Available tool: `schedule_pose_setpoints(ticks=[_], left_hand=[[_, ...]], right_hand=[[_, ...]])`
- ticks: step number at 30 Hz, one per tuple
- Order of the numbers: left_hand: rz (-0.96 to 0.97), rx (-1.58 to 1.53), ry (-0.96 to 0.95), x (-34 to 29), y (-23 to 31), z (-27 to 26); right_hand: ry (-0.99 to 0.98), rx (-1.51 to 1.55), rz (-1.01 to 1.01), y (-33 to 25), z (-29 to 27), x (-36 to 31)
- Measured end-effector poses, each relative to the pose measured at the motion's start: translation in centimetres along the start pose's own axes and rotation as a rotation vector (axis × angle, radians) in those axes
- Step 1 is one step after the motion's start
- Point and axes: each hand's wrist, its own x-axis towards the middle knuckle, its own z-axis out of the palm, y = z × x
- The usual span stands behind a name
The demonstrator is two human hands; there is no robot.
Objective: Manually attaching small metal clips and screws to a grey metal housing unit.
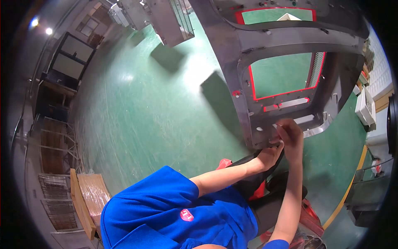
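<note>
Both hands meet at the near lower corner of a large grey moulded panel frame (226, 45) with rectangular openings edged in red. My left hand (268, 157) is closed, its thumb and fingers pressed together just below the panel's edge. Close above and to its right, my right hand (290, 135) has bent, slightly blurred fingers drawn into a pinch against the panel's corner. Whatever small thing lies between the fingers is too small and hidden to name. A long slot (290, 103) with red ends and several small fasteners show on the panel beyond my hands.
Green floor spreads to the left. Further grey panels with a grille (178, 20) stand at the far side. A white bin (365, 108) sits at right, near a yellow floor line (346, 195). A wrapped board (93, 189) leans at the lower left. Red objects (309, 218) lie near my legs.
</note>
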Motion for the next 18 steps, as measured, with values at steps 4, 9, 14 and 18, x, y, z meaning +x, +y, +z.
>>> schedule_pose_setpoints(ticks=[4, 9, 14, 18], left_hand=[[-0.028, 0.007, -0.16, -1.6, 0.3, 4.3], [-0.275, -0.759, -0.265, -0.8, -1.2, 0.7], [-0.3, -0.727, -0.151, 0.5, -2.1, -3.0], [-0.304, -0.891, -0.231, -0.4, -2.4, -2.5]], right_hand=[[0.09, -0.233, -0.196, 4.2, 1.7, 5.6], [0.174, -0.048, 0.005, 7.2, 3.5, 8.5], [0.2, -0.138, -0.033, 9.0, 4.4, 10.2], [0.263, -0.06, -0.033, 12.0, 4.1, 10.3]])
